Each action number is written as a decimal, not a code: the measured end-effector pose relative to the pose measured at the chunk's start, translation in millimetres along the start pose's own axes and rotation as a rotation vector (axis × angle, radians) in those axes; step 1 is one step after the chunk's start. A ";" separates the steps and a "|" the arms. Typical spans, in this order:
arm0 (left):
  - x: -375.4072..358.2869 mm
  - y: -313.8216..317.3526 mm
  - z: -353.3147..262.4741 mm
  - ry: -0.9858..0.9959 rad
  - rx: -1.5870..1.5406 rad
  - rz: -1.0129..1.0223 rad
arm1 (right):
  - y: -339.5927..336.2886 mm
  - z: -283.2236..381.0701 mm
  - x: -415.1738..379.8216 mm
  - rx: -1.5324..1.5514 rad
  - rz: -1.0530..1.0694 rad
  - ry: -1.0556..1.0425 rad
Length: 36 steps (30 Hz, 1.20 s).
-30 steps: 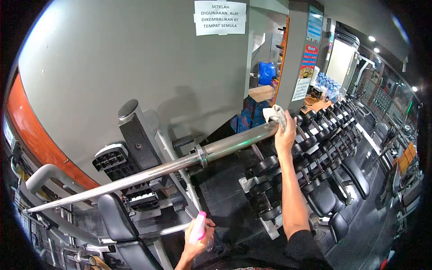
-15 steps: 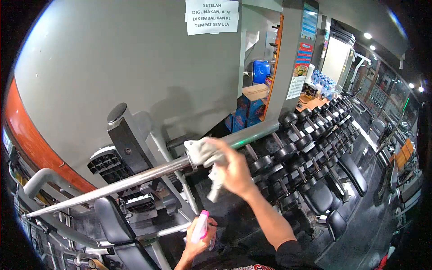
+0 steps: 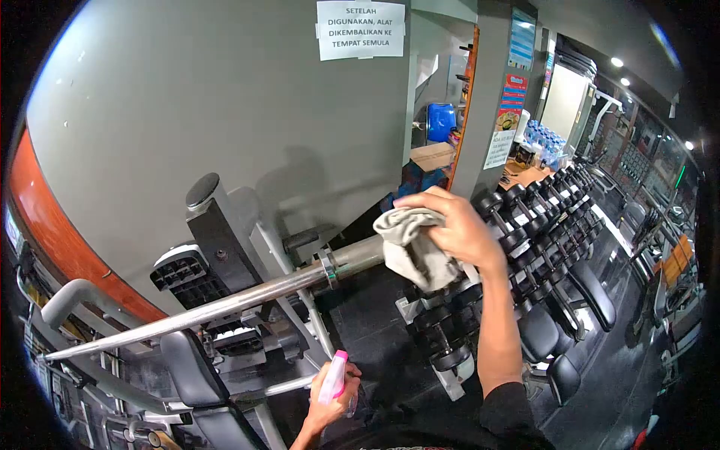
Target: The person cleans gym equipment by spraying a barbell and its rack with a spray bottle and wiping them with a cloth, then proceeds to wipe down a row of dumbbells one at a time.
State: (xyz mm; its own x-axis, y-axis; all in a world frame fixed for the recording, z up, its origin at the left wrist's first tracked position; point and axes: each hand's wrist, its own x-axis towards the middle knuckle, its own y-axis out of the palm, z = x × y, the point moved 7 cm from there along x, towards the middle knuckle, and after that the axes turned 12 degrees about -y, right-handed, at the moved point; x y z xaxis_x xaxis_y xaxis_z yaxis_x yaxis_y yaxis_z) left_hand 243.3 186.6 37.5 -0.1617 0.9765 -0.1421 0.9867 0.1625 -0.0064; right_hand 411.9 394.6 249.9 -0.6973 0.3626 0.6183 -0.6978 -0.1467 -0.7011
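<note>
A long metal barbell [image 3: 240, 301] slants across the view, with a collar ring [image 3: 328, 268] where its thicker sleeve [image 3: 358, 256] begins. My right hand [image 3: 459, 231] is closed on a pale grey cloth [image 3: 412, 244], which lies over the sleeve toward its far right end and hides that end. Part of the cloth hangs down below the bar. Lower down, my left hand [image 3: 328, 397] grips a spray bottle [image 3: 334, 379] with a pink and white head, held upright beneath the bar. Most of the bottle's body is hidden by the hand.
A rack of dumbbells [image 3: 517, 236] runs along the right. Behind the bar stands a black padded machine [image 3: 219, 244], with a bench seat [image 3: 191, 365] at lower left. A paper sign [image 3: 361, 30] hangs on the grey wall; a cardboard box [image 3: 433, 157] sits in the alcove.
My right hand has slid the cloth from the collar rightward along the sleeve toward its end. The left hand with the spray bottle has stayed nearly in place.
</note>
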 end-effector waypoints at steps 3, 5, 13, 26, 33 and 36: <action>-0.4 0.4 -3.9 0.013 0.002 -0.002 | 26.8 -27.9 -7.8 -0.025 -0.139 0.280; 0.9 0.9 -6.8 0.038 -0.031 -0.018 | 28.8 -19.0 -12.2 -0.293 -0.278 0.063; 2.6 3.8 -7.9 0.060 0.001 -0.029 | 65.1 22.8 -20.5 -0.572 -0.275 0.053; -3.6 6.6 -12.2 0.121 0.065 -0.032 | -7.2 -63.5 -76.6 -0.770 -0.629 0.399; -6.0 6.7 -9.3 0.112 0.079 -0.073 | 79.2 11.1 -43.9 -0.566 -0.648 0.212; -6.5 9.8 -11.7 0.132 0.123 -0.074 | 118.4 43.3 -33.3 -0.193 -0.575 0.075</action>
State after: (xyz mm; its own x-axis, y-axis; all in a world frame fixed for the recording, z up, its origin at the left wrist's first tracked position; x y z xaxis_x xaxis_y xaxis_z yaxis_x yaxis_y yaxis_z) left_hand 253.8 183.5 50.0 -0.2270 0.9739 -0.0053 0.9652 0.2242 -0.1342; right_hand 345.4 325.3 161.7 -0.1991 0.3986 0.8953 -0.9120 0.2589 -0.3181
